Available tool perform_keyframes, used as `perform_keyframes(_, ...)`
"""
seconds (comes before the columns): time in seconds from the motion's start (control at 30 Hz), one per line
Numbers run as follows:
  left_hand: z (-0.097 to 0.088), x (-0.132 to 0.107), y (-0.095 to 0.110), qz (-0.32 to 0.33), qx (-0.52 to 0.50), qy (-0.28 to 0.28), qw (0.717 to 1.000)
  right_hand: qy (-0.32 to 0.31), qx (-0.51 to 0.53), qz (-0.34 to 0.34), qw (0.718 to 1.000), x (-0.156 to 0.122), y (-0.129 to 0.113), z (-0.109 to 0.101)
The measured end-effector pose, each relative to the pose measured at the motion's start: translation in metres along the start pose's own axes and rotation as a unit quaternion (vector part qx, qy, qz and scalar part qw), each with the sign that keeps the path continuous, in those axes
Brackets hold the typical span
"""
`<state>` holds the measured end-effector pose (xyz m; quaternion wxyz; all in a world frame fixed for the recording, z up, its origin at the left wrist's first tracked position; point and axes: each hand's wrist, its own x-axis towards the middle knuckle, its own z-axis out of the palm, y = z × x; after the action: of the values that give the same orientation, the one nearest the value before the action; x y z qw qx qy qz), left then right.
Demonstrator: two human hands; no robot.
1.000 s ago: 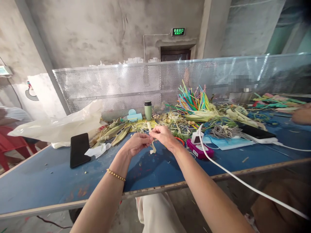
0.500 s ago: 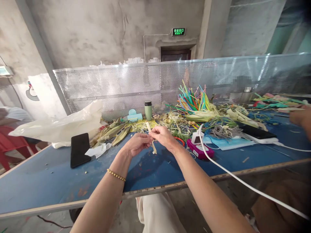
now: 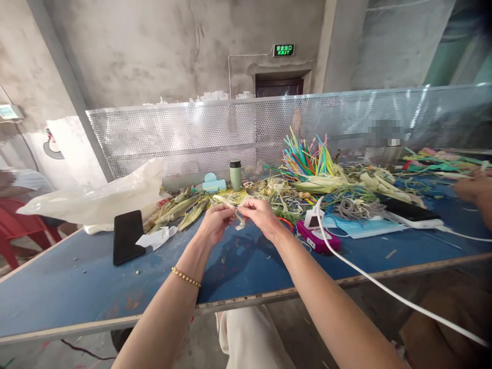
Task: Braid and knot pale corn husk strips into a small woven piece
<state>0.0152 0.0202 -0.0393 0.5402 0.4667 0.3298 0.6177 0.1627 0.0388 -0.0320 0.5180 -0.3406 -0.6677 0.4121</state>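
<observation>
Over the blue table [image 3: 169, 287], my left hand [image 3: 216, 224] pinches a pale strip of what looks like corn husk [image 3: 223, 201] between thumb and fingers. My right hand [image 3: 260, 215] is closed in a pinch close beside it, at the same strip; the exact grip is partly hidden by the fingers. One end of the strip curls up above my left hand, and a short end hangs below the fingertips. Behind the hands lies a loose heap of husk scraps and fibres [image 3: 274, 190]. Whole dried husks [image 3: 195, 214] lie to the left of it.
A black phone [image 3: 128, 238], torn white paper [image 3: 157, 237] and a plastic bag [image 3: 111, 197] lie left. Behind stand a green tumbler [image 3: 236, 177] and coloured stems [image 3: 307, 160]. At right are a magenta box [image 3: 318, 240], white cable [image 3: 369, 282], blue mask [image 3: 365, 228] and another person's hand [image 3: 473, 189].
The strip stood upright above the fingers earlier; now it bends over to the left above my left hand. My fingertips have drawn slightly apart. The other person's hand has shifted slightly.
</observation>
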Motion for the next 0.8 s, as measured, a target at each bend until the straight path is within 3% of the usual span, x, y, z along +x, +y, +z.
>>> perform_keyframes(0.13, -0.0002, -0.0004, 0.0004, -0.005, 0.001, 0.000, 1.000, 0.009, 0.000, 0.022, 1.000, -0.0010, -0.0040, 0.0000)
perform_keyframes(0.37, 0.0011, -0.0010, -0.0004, 0.053, 0.042, 0.006, 0.998, -0.015, 0.045, 0.058, 0.997, -0.0021, -0.0031, 0.0004)
perform_keyframes(0.63, 0.0007, -0.0024, 0.0030, -0.012, -0.011, -0.018, 1.000, -0.049, 0.087, 0.039, 0.994, -0.0023, -0.0032, -0.0015)
perform_keyframes(0.8, -0.0004, -0.0017, 0.0041, -0.045, -0.038, -0.026, 0.998, -0.030, 0.083, 0.035, 0.995, -0.0008, -0.0013, 0.0012)
